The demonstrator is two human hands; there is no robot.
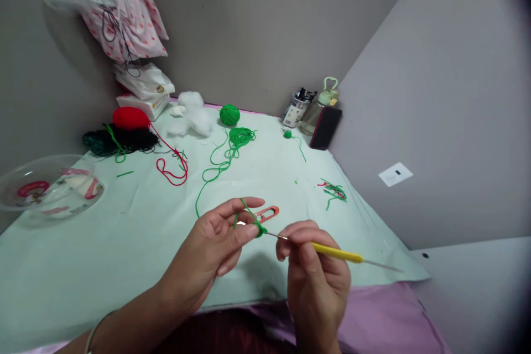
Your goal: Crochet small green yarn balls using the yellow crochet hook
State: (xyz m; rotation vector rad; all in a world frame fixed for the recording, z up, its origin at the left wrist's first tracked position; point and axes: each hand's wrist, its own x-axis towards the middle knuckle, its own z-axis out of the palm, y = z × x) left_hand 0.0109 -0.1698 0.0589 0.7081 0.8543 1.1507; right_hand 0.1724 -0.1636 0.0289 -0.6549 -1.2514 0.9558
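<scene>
My left hand (224, 235) pinches a small piece of green crochet (260, 230) between thumb and fingers. Green yarn (250, 210) runs up from the piece over the raised index finger and trails back to a loose tangle (240, 137) on the table. In my right hand (317, 265) is a crochet hook (338, 253) with a yellow grip, held like a pen. Its metal tip meets the green piece; whether it passes through a loop is too small to tell. An orange thread cutter or similar tool (272, 212) lies behind my left fingertips.
A green yarn ball (229, 115), white stuffing (194, 116), and red yarn (130, 118) on dark yarn (128, 140) lie farther back. A plastic tub (50, 188) stands left. Yarn scraps (335, 191), a phone (326, 128), a bottle (315, 113) and a pen holder (295, 110) are right.
</scene>
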